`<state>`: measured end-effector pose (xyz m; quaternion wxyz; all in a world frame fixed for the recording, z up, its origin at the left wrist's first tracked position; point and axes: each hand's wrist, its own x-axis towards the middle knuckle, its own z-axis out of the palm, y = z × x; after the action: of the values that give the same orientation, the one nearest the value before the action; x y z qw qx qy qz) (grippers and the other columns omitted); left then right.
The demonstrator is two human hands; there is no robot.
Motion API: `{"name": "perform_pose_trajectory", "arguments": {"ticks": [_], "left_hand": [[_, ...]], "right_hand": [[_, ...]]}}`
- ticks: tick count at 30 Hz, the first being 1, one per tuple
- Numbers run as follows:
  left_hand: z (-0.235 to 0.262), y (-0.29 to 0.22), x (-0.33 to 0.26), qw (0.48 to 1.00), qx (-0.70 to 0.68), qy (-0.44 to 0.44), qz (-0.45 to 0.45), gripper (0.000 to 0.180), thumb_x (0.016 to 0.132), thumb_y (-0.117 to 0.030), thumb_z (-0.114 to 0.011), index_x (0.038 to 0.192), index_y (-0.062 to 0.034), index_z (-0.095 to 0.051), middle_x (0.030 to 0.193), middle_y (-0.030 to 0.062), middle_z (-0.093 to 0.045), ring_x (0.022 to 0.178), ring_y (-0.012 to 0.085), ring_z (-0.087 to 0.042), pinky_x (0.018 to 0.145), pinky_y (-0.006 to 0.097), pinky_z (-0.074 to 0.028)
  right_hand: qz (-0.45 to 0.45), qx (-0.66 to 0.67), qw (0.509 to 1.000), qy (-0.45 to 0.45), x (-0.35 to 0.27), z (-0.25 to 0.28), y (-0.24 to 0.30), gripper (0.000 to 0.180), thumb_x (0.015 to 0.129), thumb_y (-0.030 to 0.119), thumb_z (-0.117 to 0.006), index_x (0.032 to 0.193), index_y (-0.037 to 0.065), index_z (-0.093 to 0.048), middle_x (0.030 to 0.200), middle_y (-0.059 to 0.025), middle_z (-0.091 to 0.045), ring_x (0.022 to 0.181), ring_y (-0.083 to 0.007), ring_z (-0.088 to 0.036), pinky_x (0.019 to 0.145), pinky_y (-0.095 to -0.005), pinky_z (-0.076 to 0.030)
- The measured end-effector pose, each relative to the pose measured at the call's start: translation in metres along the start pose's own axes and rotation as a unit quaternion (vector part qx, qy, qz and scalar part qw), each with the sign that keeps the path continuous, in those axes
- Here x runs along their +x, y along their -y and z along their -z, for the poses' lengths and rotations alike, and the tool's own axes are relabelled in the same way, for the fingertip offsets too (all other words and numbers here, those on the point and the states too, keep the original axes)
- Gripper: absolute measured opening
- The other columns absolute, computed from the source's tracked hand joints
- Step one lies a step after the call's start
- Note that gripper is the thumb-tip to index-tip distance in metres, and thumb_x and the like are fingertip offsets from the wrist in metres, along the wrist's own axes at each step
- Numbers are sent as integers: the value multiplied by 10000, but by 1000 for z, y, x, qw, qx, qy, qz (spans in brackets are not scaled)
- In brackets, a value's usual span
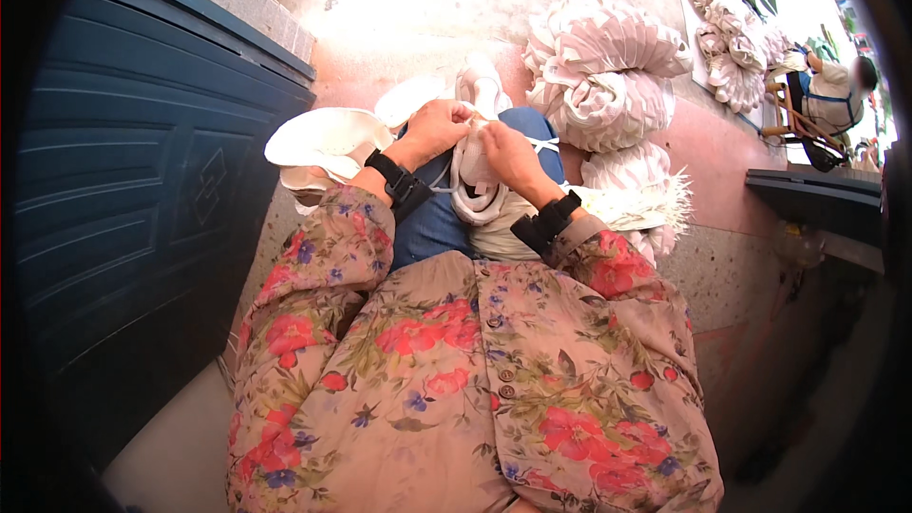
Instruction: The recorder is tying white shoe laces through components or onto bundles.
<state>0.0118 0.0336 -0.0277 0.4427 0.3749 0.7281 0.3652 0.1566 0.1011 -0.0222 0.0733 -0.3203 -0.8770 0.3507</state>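
A white shoe upper [472, 166] lies over my jeans-covered lap, its open collar toward me. My left hand [437, 130] is closed, its fingertips pinching the upper near its lacing edge. Close beside it, my right hand [518, 160] is closed too, thumb and finger pinched at the lacing; the bit of lace between them is mostly hidden. A white shoelace [545, 144] sticks out past my right hand, and another stretch loops at the upper's left side. Under my right wrist, a thick bundle of white laces [617, 207] with a frayed end lies across my lap.
Curled stacks of pale shoe uppers [608, 62] stand on the floor at the right. White, rounded pieces [328, 142] sit by my left knee. A dark blue panelled door [142, 161] rises at the left. At the far right, a person [831, 95] sits near more stacked uppers.
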Motion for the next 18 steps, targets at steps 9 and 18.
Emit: {"name": "perform_pose_trajectory", "arguments": {"ticks": [9, 18], "left_hand": [[-4, 3, -2, 997, 45, -52, -22, 220, 746, -144, -596, 911, 0, -621, 810, 75, -638, 736, 109, -582, 666, 241, -453], [-27, -26, -64, 866, 375, -139, -301, 236, 691, -151, -631, 923, -113, -609, 1101, 61, -519, 1036, 294, -430, 806, 383, -396]], "right_hand": [[114, -203, 972, -27, 19, -8, 7, 101, 733, 123, -523, 758, 26, -534, 638, -137, -586, 577, -253, -603, 509, -348, -472], [107, 37, 993, 30, -48, 35, -6, 226, 829, 221, -457, 753, 12, -497, 628, -161, -552, 483, -300, -539, 458, -404, -418]]}}
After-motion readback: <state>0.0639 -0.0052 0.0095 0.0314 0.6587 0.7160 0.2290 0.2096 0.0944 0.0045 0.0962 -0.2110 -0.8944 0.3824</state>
